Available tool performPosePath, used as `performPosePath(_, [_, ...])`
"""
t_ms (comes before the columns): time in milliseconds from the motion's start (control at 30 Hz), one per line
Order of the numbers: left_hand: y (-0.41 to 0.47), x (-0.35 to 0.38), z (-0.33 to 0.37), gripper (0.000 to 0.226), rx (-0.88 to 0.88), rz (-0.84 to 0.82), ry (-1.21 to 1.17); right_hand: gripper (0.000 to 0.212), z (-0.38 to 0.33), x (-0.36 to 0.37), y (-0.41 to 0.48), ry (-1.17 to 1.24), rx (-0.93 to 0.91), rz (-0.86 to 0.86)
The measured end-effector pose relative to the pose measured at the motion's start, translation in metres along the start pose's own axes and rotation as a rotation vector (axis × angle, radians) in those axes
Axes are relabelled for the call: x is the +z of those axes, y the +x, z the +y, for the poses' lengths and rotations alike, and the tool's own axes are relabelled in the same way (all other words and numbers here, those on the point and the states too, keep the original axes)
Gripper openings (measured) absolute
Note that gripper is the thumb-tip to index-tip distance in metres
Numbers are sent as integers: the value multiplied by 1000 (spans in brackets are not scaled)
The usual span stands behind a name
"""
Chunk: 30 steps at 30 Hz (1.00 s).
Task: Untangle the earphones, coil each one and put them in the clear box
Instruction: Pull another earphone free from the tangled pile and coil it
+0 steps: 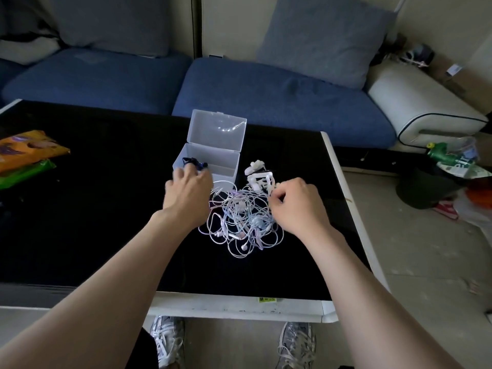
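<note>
A clear box (231, 163) stands open on the black table, its lid (217, 130) tilted up behind it. My left hand (186, 194) reaches to the box's front left corner, and its fingertips hold a dark blue earphone (193, 162) at the rim. A tangle of white and pale purple earphones (241, 221) lies just in front of the box, between my hands. My right hand (295, 206) has curled fingers that pinch a white cable at the tangle's upper right edge. Some white plastic pieces (257, 173) lie right of the box.
Orange (26, 147) and green (25, 173) snack packets lie at the table's left edge. The table's white rim (346, 198) runs close to my right hand. A blue sofa (266, 94) stands behind the table, and bags and clutter (452, 166) sit on the floor at right.
</note>
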<state>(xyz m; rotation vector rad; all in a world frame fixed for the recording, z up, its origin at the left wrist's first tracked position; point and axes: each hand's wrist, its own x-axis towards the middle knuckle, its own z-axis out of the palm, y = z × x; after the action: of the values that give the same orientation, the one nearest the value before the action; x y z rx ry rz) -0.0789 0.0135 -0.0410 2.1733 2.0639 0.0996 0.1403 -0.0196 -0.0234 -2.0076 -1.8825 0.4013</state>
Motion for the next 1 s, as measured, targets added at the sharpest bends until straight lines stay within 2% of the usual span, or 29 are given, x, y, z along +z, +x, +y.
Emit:
performPosePath(67, [3,1,4,42,158,-27,-169,32,4,5,4,-4,-19,-53])
performPosePath(133, [3,5,12,28,236,-75,-300,22,-1,2,5,116,-34,-60])
performPosePath(200, [3,10,16,43,264,-135,-304,19,-9,-2,4,393,-30,-20])
performPosePath(233, [3,11,16,45,261,-151,-271,20,-14,-6,3,579,-34,5])
performPosePath(333, [5,14,12,20,270,-112,-245,21,-29,-17,0,1116,-31,92])
performPosePath(400, [7,13,9,27,211,-77,-258,19,-32,-21,-1,1339,50,179])
performPosePath(467, [6,9,9,36,113,8,-320,16,-32,-26,-2,1420,169,280])
performPosePath(567, [3,-5,17,46,-41,205,-531,18,-29,-28,-3,1311,380,343])
performPosePath(633, [-1,-16,26,43,-45,273,-672,17,-26,-22,-3,1097,400,313])
performPosePath(700, [-6,-24,34,26,34,254,-752,17,-25,-18,-4,908,312,305])
performPosePath(767, [-13,-30,40,12,156,219,-779,27,-26,-18,-3,835,193,253])
performPosePath(867, [-19,-33,46,11,310,209,-859,25,-28,-17,-5,724,24,145])
performPosePath(933, [-18,-35,48,17,352,213,-884,17,-25,-14,-6,631,-39,232])
performPosePath(1000, [-16,-35,48,16,360,218,-877,25,-21,-14,-6,649,-44,309])
